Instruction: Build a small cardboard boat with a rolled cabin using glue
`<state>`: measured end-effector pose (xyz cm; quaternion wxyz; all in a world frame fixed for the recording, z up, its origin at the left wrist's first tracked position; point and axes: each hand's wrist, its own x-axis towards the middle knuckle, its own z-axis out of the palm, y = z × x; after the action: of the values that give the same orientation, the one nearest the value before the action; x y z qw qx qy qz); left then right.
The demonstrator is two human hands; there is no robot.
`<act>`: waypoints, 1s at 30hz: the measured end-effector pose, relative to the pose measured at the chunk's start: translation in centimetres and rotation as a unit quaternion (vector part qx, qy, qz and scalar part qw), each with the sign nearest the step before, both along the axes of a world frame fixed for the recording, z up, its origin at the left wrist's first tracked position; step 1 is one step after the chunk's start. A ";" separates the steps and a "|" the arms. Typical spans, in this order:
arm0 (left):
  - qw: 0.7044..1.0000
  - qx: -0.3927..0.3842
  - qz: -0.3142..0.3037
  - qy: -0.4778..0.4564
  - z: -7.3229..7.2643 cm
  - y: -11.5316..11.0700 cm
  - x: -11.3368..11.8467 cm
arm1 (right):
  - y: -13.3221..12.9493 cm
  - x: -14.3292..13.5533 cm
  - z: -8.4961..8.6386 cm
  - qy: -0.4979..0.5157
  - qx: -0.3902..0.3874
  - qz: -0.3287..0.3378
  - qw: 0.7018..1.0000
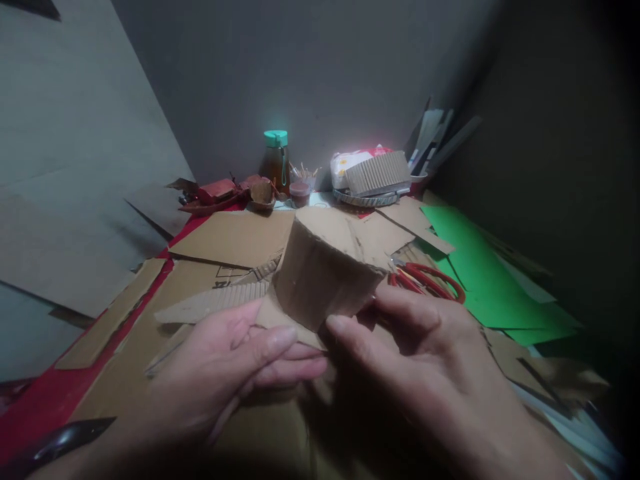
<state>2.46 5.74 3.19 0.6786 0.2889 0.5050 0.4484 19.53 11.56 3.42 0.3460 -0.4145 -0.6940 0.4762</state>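
Note:
A small cardboard model (333,273) with a curved wall, a flat top and a flat base flange is held up between both hands over the table. My left hand (250,360) pinches the flange from the left, thumb on top and fingers underneath. At the lower right, my right hand (420,353) grips the model with its thumb by the wall's bottom edge; its other fingers are partly hidden behind the piece. Behind my left hand lies a strip of corrugated cardboard (213,303). Red-handled scissors (430,280) rest just beyond my right hand.
Flat cardboard sheets (233,237) cover much of the red tabletop (47,407). Green paper (490,273) lies at right. Along the back stand a teal-capped bottle (276,160), a small lidded tub (300,193), a white packet (345,168) and a corrugated roll (379,173). A dark object (65,440) sits front left.

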 end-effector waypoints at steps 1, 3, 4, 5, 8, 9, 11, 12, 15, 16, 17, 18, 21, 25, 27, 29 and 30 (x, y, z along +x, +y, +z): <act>1.000 0.000 0.002 -0.005 0.0 0.0 0.0 | -0.1 -0.1 -0.1 -0.002 0.013 -0.005 1.000; 1.000 0.015 0.005 -0.020 0.0 0.0 0.0 | -0.3 -0.2 -0.3 -0.004 0.042 -0.016 0.999; 0.999 0.025 0.006 -0.028 -0.1 0.1 0.0 | -0.4 -0.2 -0.4 -0.012 0.061 -0.022 0.998; 0.999 0.035 0.008 -0.035 -0.1 0.2 0.0 | -0.4 -0.2 -0.5 -0.024 0.081 -0.029 0.996; 0.998 0.045 0.000 -0.041 -0.3 0.3 0.0 | -0.4 0.0 -0.4 -0.056 0.136 -0.028 0.989; 0.998 0.047 -0.002 -0.040 -0.3 0.4 0.1 | -0.3 0.1 -0.3 -0.058 0.153 -0.026 0.986; 0.998 0.057 0.004 -0.035 -0.3 0.3 0.2 | -0.2 0.4 -0.1 -0.054 0.194 -0.016 0.979; 0.997 0.063 0.011 -0.034 -0.2 0.2 0.3 | -0.2 0.5 -0.1 -0.056 0.214 -0.011 0.975; 0.997 0.070 0.028 -0.023 0.0 0.0 0.4 | -0.2 1.1 0.3 -0.072 0.258 0.031 0.963; 0.997 0.069 0.031 -0.017 0.1 -0.1 0.4 | -0.1 1.3 0.4 -0.074 0.266 0.049 0.960; 0.997 0.073 0.033 -0.010 0.1 -0.2 0.4 | -0.1 1.5 0.6 -0.076 0.270 0.065 0.958; 0.996 0.082 0.033 -0.006 0.1 -0.2 0.4 | 0.0 1.7 0.7 -0.074 0.272 0.078 0.956; 0.991 0.122 0.025 -0.045 0.0 -0.3 0.2 | 0.3 2.1 1.1 -0.063 0.284 0.112 0.950; 0.974 0.160 0.025 -0.160 -0.1 -0.4 0.2 | 0.7 2.2 1.5 -0.066 0.329 0.135 0.932; 0.973 0.171 0.029 -0.152 0.0 -0.5 0.3 | 0.9 2.1 1.6 -0.066 0.348 0.125 0.927; 0.979 0.165 0.045 -0.110 0.1 -0.6 0.3 | 1.0 1.9 1.7 -0.082 0.355 0.118 0.924; 0.981 0.158 0.053 -0.096 0.1 -0.7 0.2 | 1.0 1.8 1.6 -0.090 0.355 0.111 0.924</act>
<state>2.71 5.09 3.30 0.6450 0.3209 0.3744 0.5838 21.34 12.54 5.07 0.3514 -0.2260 -0.8875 0.1942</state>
